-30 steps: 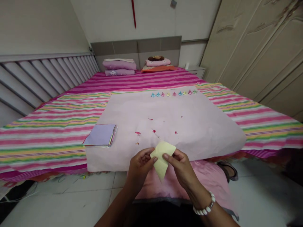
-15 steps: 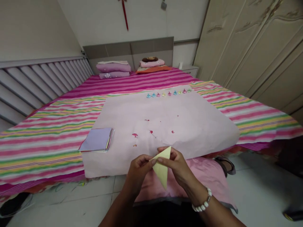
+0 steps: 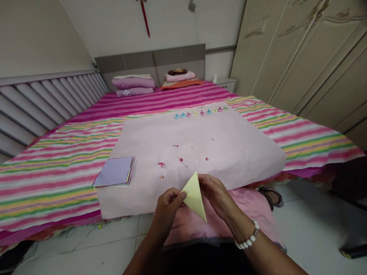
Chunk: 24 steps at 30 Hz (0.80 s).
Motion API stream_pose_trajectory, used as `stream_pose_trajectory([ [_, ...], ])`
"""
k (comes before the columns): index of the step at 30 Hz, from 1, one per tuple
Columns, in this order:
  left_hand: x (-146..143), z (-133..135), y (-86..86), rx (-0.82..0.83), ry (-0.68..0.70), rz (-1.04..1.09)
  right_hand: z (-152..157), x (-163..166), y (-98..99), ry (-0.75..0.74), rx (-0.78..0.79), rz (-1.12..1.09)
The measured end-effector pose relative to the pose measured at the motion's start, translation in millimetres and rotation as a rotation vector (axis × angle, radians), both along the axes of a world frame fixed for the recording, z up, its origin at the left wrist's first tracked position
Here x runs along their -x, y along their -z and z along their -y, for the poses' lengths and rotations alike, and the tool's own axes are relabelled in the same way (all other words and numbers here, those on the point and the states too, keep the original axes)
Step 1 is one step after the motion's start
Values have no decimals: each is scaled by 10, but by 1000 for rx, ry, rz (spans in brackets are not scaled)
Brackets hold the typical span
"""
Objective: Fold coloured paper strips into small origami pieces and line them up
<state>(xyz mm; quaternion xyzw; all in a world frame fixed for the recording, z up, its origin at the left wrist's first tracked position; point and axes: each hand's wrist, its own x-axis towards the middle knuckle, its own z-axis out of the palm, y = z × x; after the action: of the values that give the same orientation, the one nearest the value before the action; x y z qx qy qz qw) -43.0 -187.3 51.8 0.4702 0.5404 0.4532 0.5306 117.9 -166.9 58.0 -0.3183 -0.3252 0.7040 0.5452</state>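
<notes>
We held the yellow paper triangle (image 3: 195,194) just off the near edge of the bed (image 3: 57,160). Its long axis ran 12 to 5 o'clock. Left hand (image 3: 169,204) pinched the 9 o'clock corner, right hand (image 3: 216,194) the 3 o'clock edge. Paper stack (image 3: 114,172) lay at 10 o'clock.

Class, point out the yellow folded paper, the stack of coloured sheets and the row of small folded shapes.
yellow folded paper (image 3: 195,193), head view, middle of its face.
stack of coloured sheets (image 3: 114,172), head view, lilac top sheet.
row of small folded shapes (image 3: 201,112), head view, a middle piece.
</notes>
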Motion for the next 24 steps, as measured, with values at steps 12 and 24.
stream_pose_trajectory([
  [12,44,9,75,34,-22,25,50,65,83,-57,28,228],
  [24,79,4,175,81,154,143,114,70,-62,-118,-41,178],
])
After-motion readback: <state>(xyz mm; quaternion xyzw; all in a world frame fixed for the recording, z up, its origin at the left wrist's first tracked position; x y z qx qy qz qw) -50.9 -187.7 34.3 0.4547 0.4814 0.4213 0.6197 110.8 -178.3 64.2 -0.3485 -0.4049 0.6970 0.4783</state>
